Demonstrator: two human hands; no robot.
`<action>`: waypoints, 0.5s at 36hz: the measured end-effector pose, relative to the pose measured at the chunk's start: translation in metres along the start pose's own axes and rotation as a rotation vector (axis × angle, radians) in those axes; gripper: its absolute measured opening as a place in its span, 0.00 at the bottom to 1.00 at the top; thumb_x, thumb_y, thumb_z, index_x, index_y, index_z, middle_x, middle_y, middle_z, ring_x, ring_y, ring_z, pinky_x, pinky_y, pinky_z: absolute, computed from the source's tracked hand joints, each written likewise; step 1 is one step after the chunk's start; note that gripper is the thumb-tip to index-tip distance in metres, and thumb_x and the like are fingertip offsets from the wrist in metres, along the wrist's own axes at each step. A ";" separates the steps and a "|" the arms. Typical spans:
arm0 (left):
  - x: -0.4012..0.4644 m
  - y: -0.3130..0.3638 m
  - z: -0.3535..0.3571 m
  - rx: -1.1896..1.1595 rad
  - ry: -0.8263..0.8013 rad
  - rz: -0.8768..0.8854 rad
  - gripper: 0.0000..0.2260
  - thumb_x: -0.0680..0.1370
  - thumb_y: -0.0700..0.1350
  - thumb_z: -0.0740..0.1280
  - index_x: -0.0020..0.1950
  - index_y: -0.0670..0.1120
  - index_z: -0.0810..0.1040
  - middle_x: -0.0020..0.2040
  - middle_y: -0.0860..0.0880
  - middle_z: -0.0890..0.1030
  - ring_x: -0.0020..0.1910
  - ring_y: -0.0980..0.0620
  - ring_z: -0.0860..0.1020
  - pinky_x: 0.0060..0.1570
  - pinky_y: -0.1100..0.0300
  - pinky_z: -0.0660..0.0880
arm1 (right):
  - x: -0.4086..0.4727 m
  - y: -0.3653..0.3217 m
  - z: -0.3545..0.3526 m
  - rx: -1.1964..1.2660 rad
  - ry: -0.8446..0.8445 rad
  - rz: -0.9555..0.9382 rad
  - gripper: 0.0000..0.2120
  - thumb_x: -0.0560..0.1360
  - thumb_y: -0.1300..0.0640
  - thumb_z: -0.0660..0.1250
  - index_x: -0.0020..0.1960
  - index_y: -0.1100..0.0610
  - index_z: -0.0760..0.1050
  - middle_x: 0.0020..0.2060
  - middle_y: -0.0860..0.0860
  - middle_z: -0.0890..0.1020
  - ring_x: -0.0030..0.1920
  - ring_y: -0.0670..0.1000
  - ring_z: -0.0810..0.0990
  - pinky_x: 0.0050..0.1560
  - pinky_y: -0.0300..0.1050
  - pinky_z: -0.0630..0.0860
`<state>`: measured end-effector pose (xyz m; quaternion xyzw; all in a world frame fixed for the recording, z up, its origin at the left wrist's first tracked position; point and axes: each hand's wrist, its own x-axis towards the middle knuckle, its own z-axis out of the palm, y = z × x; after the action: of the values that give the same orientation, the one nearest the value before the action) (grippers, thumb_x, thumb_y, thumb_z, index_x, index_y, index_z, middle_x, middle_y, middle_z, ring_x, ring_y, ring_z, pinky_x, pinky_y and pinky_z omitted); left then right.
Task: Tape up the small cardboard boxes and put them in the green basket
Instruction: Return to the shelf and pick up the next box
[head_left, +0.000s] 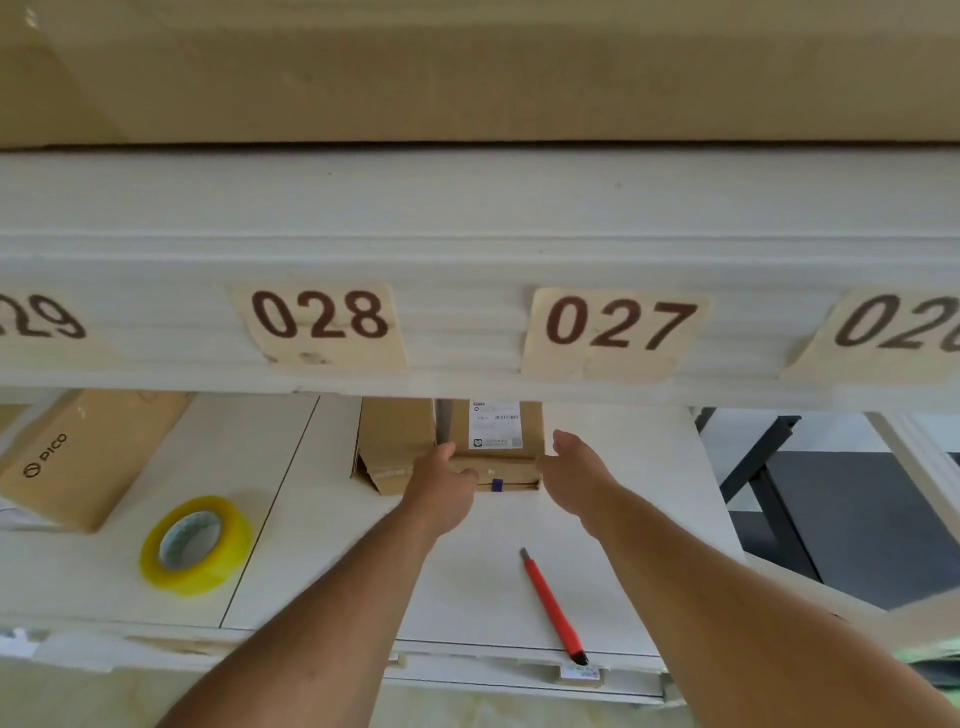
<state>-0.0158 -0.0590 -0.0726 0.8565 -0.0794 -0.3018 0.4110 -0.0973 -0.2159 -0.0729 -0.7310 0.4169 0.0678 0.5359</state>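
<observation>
Both hands grip the small box (496, 452) under the shelf (467, 332).
Left hand (441, 493) curls on its near-left corner, right hand (576, 478) clasps the right side; another box (395, 441) touches its left. Tape (196, 544) lies left, knife (553, 605) nearer.
</observation>
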 end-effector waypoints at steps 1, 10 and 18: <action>0.001 0.001 0.000 -0.002 -0.019 -0.004 0.27 0.80 0.47 0.63 0.79 0.48 0.62 0.78 0.47 0.63 0.72 0.46 0.68 0.62 0.57 0.68 | 0.002 -0.004 0.000 -0.031 -0.005 -0.023 0.18 0.81 0.60 0.55 0.69 0.51 0.72 0.65 0.50 0.77 0.61 0.56 0.77 0.55 0.47 0.73; 0.004 -0.009 -0.002 -0.151 -0.078 -0.110 0.18 0.79 0.43 0.66 0.69 0.48 0.74 0.66 0.49 0.77 0.64 0.48 0.75 0.67 0.53 0.69 | -0.003 0.009 -0.003 0.155 0.000 0.049 0.18 0.73 0.53 0.64 0.60 0.59 0.79 0.49 0.50 0.81 0.46 0.51 0.75 0.53 0.45 0.74; -0.006 -0.015 0.002 -0.213 -0.067 -0.100 0.23 0.80 0.43 0.66 0.75 0.50 0.69 0.68 0.51 0.73 0.65 0.50 0.72 0.64 0.57 0.68 | -0.009 0.032 -0.008 0.278 0.029 0.129 0.03 0.75 0.59 0.67 0.47 0.57 0.79 0.43 0.52 0.80 0.41 0.52 0.75 0.53 0.48 0.76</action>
<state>-0.0236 -0.0488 -0.0819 0.8002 -0.0179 -0.3573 0.4814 -0.1276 -0.2204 -0.0881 -0.6225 0.4759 0.0330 0.6204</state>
